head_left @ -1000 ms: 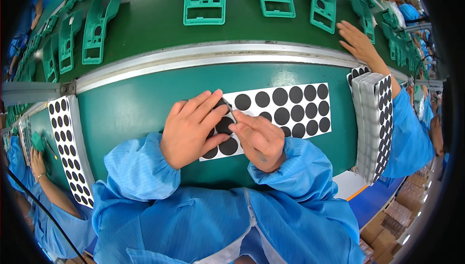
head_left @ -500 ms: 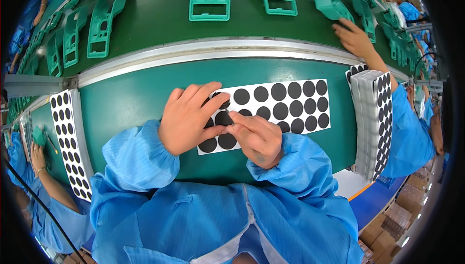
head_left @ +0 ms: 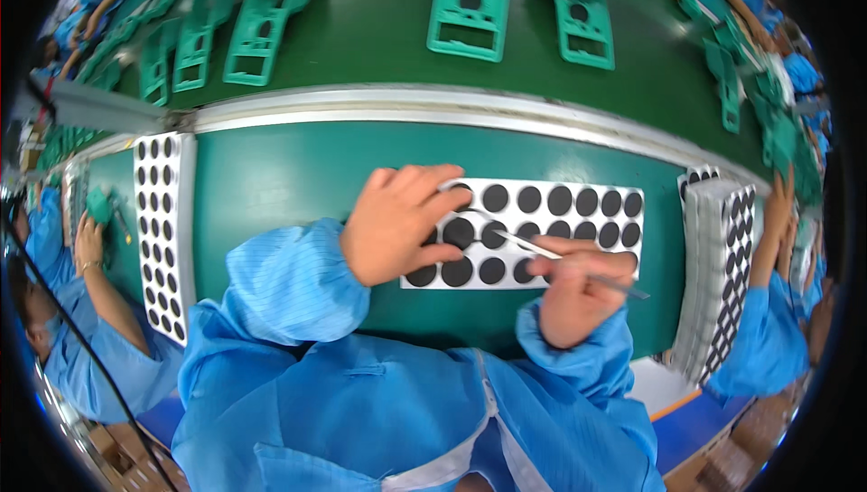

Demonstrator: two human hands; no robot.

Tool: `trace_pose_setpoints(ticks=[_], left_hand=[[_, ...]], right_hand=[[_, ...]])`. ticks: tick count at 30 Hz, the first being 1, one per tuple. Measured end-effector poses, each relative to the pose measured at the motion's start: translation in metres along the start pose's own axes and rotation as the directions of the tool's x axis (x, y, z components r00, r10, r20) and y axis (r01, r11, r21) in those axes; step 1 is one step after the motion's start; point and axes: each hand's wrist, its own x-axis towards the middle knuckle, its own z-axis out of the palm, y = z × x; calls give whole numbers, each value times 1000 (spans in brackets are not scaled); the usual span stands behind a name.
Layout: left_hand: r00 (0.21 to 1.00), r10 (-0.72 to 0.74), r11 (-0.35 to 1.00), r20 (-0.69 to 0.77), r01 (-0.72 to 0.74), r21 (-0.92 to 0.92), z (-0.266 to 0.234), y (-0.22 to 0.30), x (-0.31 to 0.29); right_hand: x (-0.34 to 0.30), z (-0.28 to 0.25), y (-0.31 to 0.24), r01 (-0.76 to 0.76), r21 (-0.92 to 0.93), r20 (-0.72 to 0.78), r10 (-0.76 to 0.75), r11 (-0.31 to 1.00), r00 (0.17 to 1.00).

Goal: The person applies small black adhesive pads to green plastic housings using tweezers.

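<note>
A white sheet with rows of round black stickers (head_left: 569, 197) lies on the green bench in front of me. My left hand (head_left: 402, 225) rests on its left end, with thumb and fingers spread around one black disc (head_left: 459, 234). In my right hand (head_left: 585, 289) is a slim metal tool, seemingly tweezers (head_left: 517, 241), held like a pen. Its pointed end is over the sheet, just right of my left fingertips; the back end sticks out to the right. Blur hides whether anything is at the tip.
A tall stack of sticker sheets (head_left: 709, 275) stands at right, another stack (head_left: 163, 239) at left. Beyond a metal rail (head_left: 433, 103), green plastic housings (head_left: 470, 9) lie on a dark green belt. Co-workers in blue are on both sides; one hand (head_left: 88, 243) is at a green part.
My right hand has moved right, away from my left fingers, and its tool now shows. The sheet sits straighter in view. The co-worker's hand at right has drawn back from the belt.
</note>
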Motion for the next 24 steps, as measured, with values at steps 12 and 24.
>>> trace_pose_setpoints(ticks=[12,24], left_hand=[[542,-455,563,-707,790,242,-122,-231,39],[802,-87,996,-591,72,-48,-77,-101,36]], right_hand=[[19,-8,6,-358,190,-173,390,914,904],[21,-28,7,-352,193,-197,387,916,901]])
